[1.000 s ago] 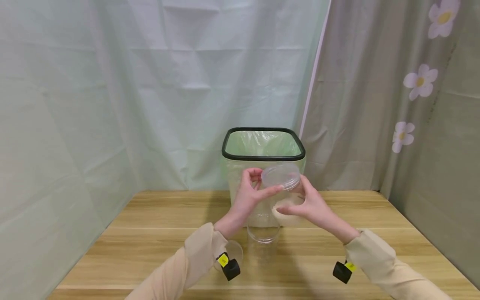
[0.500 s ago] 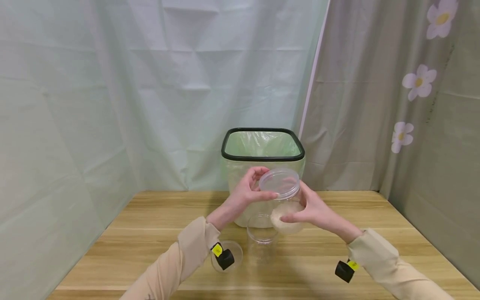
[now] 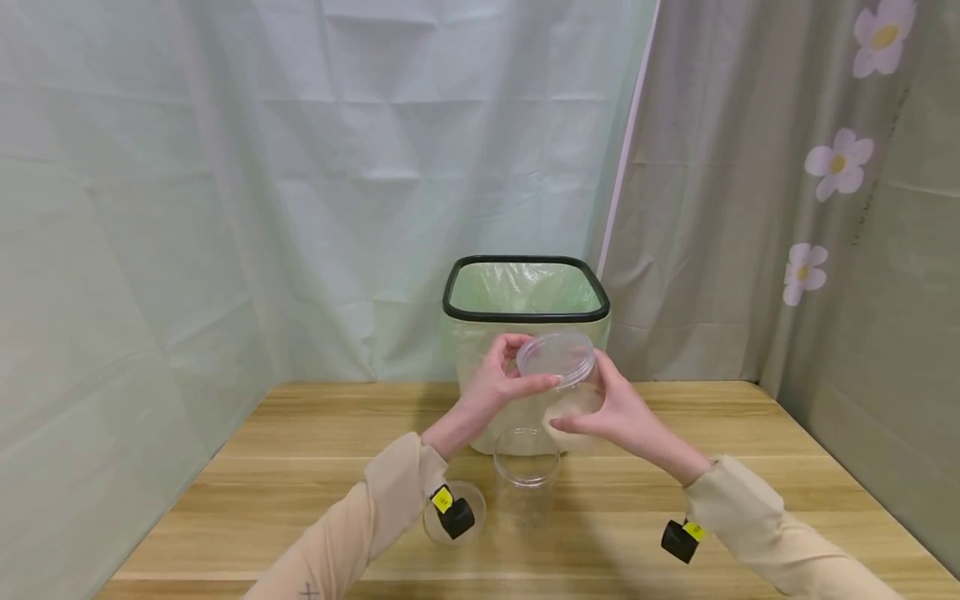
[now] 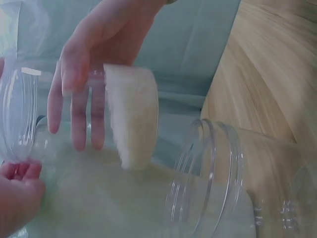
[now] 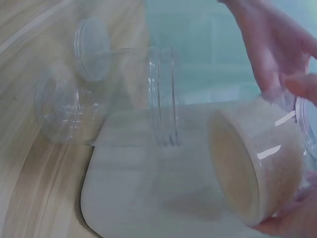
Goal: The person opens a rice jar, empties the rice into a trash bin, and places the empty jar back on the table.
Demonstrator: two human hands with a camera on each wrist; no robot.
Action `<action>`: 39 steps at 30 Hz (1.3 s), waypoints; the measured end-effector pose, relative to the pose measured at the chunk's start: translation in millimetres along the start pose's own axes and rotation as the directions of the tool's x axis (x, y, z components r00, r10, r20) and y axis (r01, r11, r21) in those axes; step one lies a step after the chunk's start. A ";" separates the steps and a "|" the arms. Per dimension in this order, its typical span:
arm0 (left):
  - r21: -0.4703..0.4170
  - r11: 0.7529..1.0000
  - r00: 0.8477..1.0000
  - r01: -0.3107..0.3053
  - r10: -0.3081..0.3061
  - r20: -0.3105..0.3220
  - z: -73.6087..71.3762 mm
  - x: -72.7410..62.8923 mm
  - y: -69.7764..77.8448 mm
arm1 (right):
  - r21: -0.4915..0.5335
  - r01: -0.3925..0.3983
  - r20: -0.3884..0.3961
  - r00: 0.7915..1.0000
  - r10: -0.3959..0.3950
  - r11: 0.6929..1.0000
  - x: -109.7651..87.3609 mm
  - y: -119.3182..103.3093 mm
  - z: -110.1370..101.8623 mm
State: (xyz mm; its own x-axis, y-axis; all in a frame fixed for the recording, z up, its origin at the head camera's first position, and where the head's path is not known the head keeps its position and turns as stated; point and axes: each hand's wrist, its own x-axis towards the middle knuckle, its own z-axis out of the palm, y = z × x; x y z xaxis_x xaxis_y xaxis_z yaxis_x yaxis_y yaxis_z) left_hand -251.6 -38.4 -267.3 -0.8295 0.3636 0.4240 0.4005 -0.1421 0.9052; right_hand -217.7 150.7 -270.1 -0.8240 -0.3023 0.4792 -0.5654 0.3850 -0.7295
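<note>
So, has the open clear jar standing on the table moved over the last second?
No. In the head view, the open jar stands in the same spot in front of the black-rimmed bin, with no visible shift either way.

No words can be read. A dark plus-shaped mark (image 3: 309, 590) stands on the sleeve (image 3: 330, 533) at lower left; print on the yellow tag (image 3: 442, 499), bottom centre, is too small; faint curtain marks (image 3: 866, 208), right, may be lettering.
</note>
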 end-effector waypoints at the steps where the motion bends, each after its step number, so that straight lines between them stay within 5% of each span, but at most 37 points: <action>1: 0.010 1.000 1.000 0.002 -0.002 -0.021 1.2 0.4 -0.1 | -0.021 -0.006 -0.018 1.000 0.006 1.000 0.1 0.1 1.1; 10: 0.100 0.994 0.974 -0.039 0.060 -0.220 15.1 2.9 -11.2 | -0.128 -0.025 -0.120 0.993 0.010 0.991 7.4 21.1 9.2; 14: 0.147 0.989 0.963 -0.028 0.066 -0.261 19.2 1.5 -11.9 | -0.134 -0.035 -0.128 0.992 0.017 0.990 7.6 21.1 10.3; 20: 0.106 0.994 0.977 0.032 -0.009 -0.211 15.6 -3.9 -3.7 | -0.078 -0.022 -0.099 0.995 0.014 0.997 6.1 23.7 4.6; 25: 0.016 0.998 0.992 0.065 -0.062 -0.111 3.5 -2.5 -2.5 | 0.018 -0.030 -0.049 0.998 0.031 0.999 6.2 26.3 -2.4; 32: -0.016 1.000 0.999 0.018 -0.018 0.038 -4.4 -1.2 -1.8 | 0.071 -0.026 0.025 0.999 0.024 0.997 5.0 28.8 -5.5; 39: -0.023 1.000 0.998 -0.003 0.005 0.068 -2.6 -1.7 0.7 | 0.116 0.036 0.079 0.996 -0.045 0.993 5.1 28.4 -3.0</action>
State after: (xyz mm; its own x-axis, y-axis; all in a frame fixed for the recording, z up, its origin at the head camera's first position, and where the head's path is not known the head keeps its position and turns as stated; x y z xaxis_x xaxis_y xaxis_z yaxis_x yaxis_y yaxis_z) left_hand -250.9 -41.5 -267.3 -0.7993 0.4245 0.4254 0.3942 -0.1641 0.9043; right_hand -238.1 162.7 -286.9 -0.7922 -0.3876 0.4714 -0.5865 0.2703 -0.7635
